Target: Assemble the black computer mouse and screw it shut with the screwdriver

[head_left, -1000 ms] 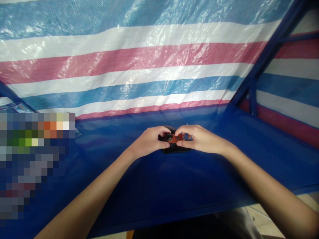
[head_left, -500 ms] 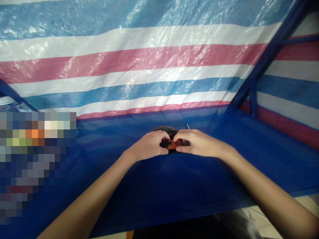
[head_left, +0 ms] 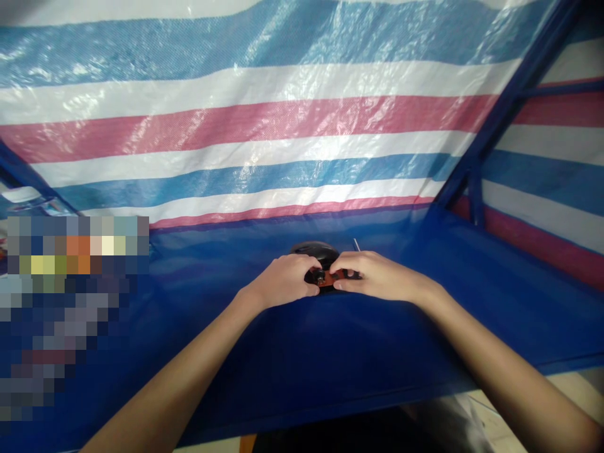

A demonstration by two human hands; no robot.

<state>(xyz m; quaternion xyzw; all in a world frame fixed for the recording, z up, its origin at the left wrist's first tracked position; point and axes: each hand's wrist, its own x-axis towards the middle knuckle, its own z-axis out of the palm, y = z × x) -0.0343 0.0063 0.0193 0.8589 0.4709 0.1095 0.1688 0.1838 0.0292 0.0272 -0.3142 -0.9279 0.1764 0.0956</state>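
A small orange-and-black part (head_left: 329,277), with a round black knob-like piece at its left, sits low over the blue tabletop in the middle of the view. My left hand (head_left: 287,280) is closed on its left end, thumb at the near side and fingers curled over the far side. At the opposite end, my right hand (head_left: 380,275) pinches it in the same way, fingertips close to the left ones. My fingers cover both ends, so its exact kind does not show. Just behind the hands lies a rounded black object (head_left: 317,250), partly hidden.
A thin light-coloured rod (head_left: 357,244) sticks up behind my right hand. The blue table (head_left: 302,365) meets a striped plastic sheet (head_left: 264,145) at the back. Blue frame bars (head_left: 476,195) stand at the right. At the left, a clear container (head_left: 33,198) stands by a pixelated area.
The camera view has tilted slightly, so the whole scene sits a little lower. Both hands keep nearly the same hold on the orange-and-black part.
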